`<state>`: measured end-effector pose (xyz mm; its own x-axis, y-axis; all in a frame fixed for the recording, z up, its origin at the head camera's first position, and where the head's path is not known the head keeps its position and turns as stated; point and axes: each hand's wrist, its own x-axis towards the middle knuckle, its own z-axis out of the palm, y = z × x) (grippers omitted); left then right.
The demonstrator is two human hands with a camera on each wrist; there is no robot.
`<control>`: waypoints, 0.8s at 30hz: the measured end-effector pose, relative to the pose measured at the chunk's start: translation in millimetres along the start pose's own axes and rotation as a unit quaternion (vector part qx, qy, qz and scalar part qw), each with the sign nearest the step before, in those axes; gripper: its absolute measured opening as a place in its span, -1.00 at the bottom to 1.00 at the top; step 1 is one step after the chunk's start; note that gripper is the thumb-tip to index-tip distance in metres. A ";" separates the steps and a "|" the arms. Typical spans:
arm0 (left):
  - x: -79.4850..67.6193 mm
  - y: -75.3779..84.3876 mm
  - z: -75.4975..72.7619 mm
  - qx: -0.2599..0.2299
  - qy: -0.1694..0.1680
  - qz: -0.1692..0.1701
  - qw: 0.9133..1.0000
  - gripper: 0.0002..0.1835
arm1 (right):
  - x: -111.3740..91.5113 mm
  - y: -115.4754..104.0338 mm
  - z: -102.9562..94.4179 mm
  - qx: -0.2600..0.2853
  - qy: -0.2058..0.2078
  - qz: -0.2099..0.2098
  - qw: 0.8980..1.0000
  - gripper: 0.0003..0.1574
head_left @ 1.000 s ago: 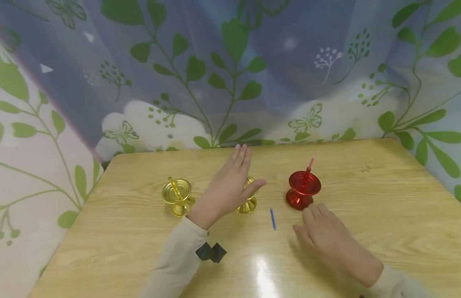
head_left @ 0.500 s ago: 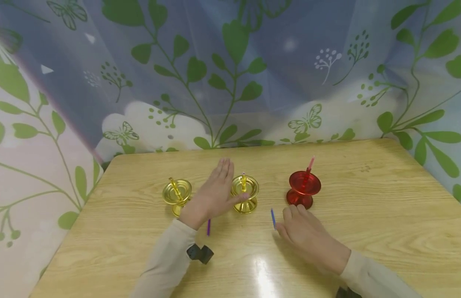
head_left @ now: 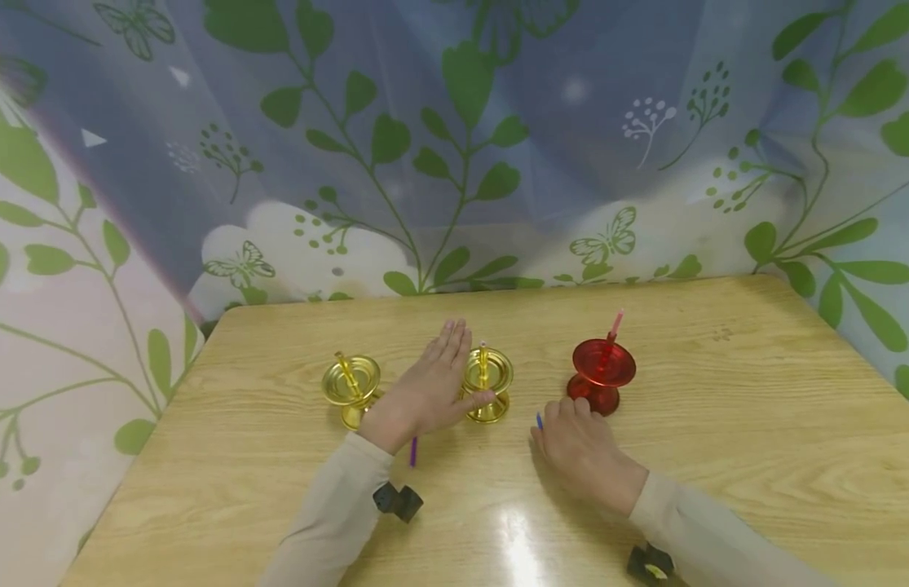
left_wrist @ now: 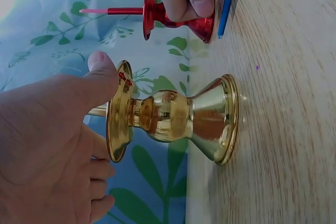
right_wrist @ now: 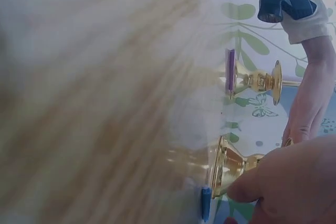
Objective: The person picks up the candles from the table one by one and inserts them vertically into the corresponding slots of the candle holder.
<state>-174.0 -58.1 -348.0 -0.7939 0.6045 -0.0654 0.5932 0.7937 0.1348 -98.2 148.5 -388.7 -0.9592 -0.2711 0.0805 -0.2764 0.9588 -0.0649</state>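
My left hand (head_left: 423,393) is beside the middle gold candle holder (head_left: 487,406), its fingers straight and its thumb at the dish rim in the left wrist view. A blue candle (left_wrist: 227,10) lies on the table, partly covered in the head view by my right hand (head_left: 582,452). The right fingers and thumb are loosely bent close over it, with a gap between them and the candle in the left wrist view. Just beyond that hand stands a red candle holder (head_left: 604,367) bearing a pink candle (head_left: 618,321). Partly behind the left wrist lies a purple candle (head_left: 413,451).
Another gold candle holder (head_left: 351,380) stands left of my left hand. The wooden table (head_left: 755,440) ends at the back against a cloth (head_left: 557,171) printed with leaves and butterflies.
My left hand has drawn left and nearer, uncovering the middle gold holder and part of the purple candle. The right hand has moved left, from before the red holder to over the blue candle.
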 end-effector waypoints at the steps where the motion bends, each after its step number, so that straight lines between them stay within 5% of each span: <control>1: -0.2 -0.4 0.3 0.000 0.001 0.001 1.000 0.01 | 1.1 -0.8 0.2 -0.001 -0.002 0.003 1.000 -0.59; 11: -0.1 0.4 0.6 -0.015 -0.009 0.000 1.000 0.03 | 9.9 -2.6 4.6 -0.039 -0.033 0.008 0.999 -0.60; 24: -0.3 0.5 0.0 -0.012 -0.018 -0.005 1.000 0.05 | 11.1 -4.5 6.6 -0.044 -0.015 0.001 0.999 -0.61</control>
<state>-173.4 -57.9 -347.9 -0.7938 0.5995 -0.1022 0.5820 0.7977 0.1580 -108.0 140.6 -394.1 -0.9613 -0.2712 0.0497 -0.2703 0.9625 0.0233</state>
